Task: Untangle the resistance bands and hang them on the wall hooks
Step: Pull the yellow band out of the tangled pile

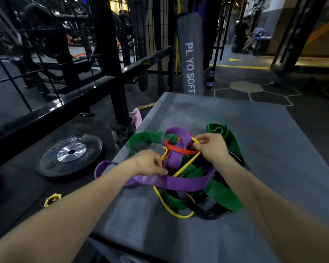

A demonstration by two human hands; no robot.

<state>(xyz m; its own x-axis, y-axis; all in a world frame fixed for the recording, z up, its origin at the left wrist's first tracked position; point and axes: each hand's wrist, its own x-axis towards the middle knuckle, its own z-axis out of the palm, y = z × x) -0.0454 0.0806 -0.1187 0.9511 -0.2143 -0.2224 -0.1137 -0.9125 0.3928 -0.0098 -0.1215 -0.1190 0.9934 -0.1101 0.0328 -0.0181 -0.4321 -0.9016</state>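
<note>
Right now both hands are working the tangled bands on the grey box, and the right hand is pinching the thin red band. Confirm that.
Not quite. The head view shows the right hand pinching the thin yellow band, not the red band, which lies just beside its fingers. The rest holds: the left hand is also in the tangle on the grey box.

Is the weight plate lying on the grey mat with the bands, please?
No, the weight plate lies on the dark floor beside the mat.

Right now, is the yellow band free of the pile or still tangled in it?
Still tangled: the yellow band threads under the purple band and among green ones, with the right hand pinching its loop.
</note>
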